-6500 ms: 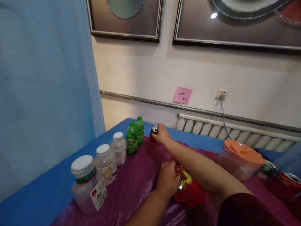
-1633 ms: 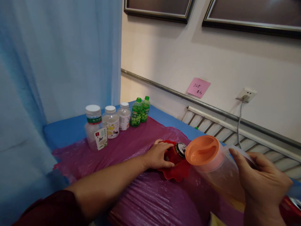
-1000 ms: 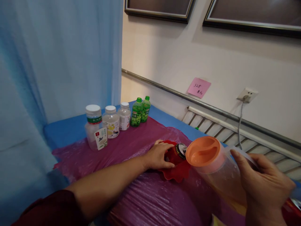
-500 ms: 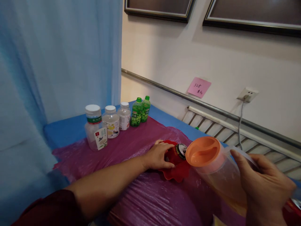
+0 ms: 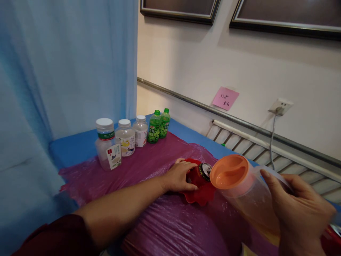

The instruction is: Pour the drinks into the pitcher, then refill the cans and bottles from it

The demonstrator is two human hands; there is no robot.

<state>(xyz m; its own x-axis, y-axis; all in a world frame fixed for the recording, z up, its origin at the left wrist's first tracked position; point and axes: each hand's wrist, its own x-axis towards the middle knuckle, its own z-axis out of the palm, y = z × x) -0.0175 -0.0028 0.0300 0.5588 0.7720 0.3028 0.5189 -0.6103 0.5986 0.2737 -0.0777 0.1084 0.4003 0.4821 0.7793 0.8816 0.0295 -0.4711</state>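
my left hand [image 5: 179, 177] is closed round a tilted red metal can [image 5: 196, 175] over a wavy-edged red dish [image 5: 200, 197]; my right hand [image 5: 299, 199] grips a translucent orange-lidded plastic pitcher [image 5: 252, 204] by its handle — touching the can or not, i can't tell. two green plastic bottles [image 5: 153, 130] and three white-capped clear jars [image 5: 126, 140] stand beyond — my wrist half hides something red [image 5: 329, 239].

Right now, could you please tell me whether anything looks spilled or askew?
I see no spill. The red can in the left hand leans toward the orange-lidded pitcher, itself tilted in the right hand, so neither stands upright. The purple sheet is rumpled rather than flat.
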